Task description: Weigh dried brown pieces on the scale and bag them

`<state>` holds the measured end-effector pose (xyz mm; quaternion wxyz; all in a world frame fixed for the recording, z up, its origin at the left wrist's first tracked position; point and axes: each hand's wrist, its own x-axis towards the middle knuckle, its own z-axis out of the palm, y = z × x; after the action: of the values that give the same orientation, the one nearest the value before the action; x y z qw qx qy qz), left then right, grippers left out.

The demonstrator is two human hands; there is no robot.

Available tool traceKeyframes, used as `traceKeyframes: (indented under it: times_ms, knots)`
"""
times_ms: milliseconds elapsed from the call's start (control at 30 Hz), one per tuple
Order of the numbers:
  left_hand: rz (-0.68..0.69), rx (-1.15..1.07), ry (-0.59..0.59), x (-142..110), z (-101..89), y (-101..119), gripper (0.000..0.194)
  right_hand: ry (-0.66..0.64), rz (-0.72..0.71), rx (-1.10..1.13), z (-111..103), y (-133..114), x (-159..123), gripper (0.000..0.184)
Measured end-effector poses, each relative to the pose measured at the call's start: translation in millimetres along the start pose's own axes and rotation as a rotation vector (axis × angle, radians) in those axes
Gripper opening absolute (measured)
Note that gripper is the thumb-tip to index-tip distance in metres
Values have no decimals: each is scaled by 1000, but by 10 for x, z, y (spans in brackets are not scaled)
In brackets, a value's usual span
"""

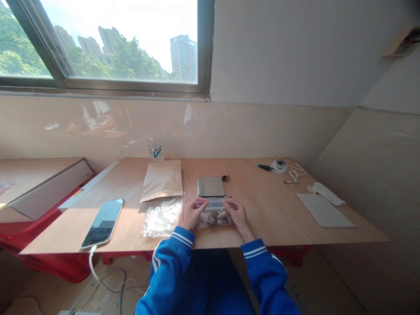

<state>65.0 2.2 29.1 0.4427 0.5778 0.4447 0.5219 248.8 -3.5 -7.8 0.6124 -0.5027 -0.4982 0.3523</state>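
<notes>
A clear zip bag [215,215] lies near the front edge of the table, with dark and tan dried pieces [217,217] inside. My left hand [193,213] pinches the bag's top edge at its left corner. At the right corner, my right hand [236,214] pinches the same edge between thumb and finger. Just beyond the bag sits a small digital scale [211,187] with a bare metal plate. One dark dried piece [225,178] rests beside the scale's upper right corner.
Left of the bag are clear plastic bags [162,218] and a kraft paper pouch [163,177]. A bottle [155,150] stands behind. A charging phone [103,223] lies at the left. To the right are a screwdriver [264,167], a dome camera [280,165] and a white sheet [324,211].
</notes>
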Motion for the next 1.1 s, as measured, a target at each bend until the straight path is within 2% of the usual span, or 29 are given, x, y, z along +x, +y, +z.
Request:
traceKeyframes:
  times_ms: [233,400,500,700,767,867,933,1000,1100]
  knots:
    - [13,13,11,11,-12,-46,28,56,-77,-14,48,-15,-48,22]
    - [-50,-63,-71,-2,-3,10,30,-49,88,108,82,-97,-65,27]
    - [-67,-98,-73,-6,0,-2,28,-67,117,132,133,-117,-74,28]
    - [-33,-103,-47,19,-29,-108,26,-9,22,39,239,-88,-62,27]
    - [-33,-101,-18,34,-43,-147,27,-26,-21,0,244,-108,-39,26]
    - [-26,-94,25,51,-51,-197,28,-51,-125,-163,213,-233,5,25]
    - [-20,-94,22,58,-46,-221,29,-72,-245,-393,196,-383,33,27]
    - [2,-98,2,60,-40,-239,29,-170,-338,-661,209,-558,63,21]
    - [37,-100,-14,59,-42,-253,28,-399,-348,-936,283,-779,118,17]
